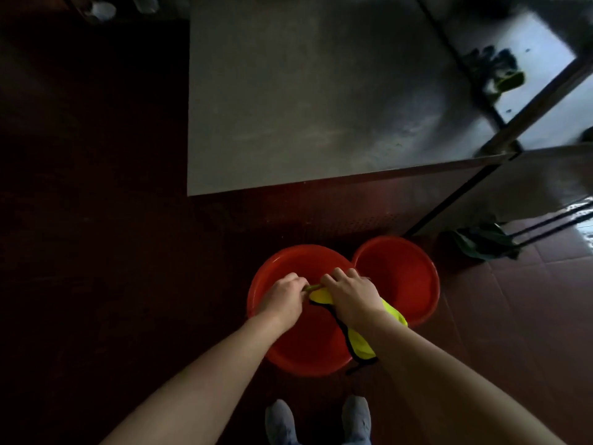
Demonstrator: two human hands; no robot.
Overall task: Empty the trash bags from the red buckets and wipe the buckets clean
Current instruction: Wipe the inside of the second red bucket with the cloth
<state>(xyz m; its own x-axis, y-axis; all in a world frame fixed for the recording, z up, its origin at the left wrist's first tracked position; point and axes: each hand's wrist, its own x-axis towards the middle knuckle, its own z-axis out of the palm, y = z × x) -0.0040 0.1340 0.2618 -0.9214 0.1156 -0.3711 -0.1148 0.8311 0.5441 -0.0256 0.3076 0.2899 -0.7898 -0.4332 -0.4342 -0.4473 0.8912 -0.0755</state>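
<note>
The left grip was closed, its curled fingers pinching the twisted end of a yellow cloth. The right grip was closed too, fingers wrapped over the same cloth just beside the left. The cloth, edged in black, trailed from both grips toward 5 o'clock under the right forearm and hung over the near rim of the near red bucket. Both grips sat above that bucket's open mouth; no bag showed inside it. The second red bucket stood touching it at 2 o'clock, upright, its inside bare red. Both buckets stood on the dark tiled floor. At 6 o'clock were two grey shoes. At 12 o'clock stood a steel bench. A dark green rag lay on the floor at 3 o'clock, by the bench's legs.
</note>
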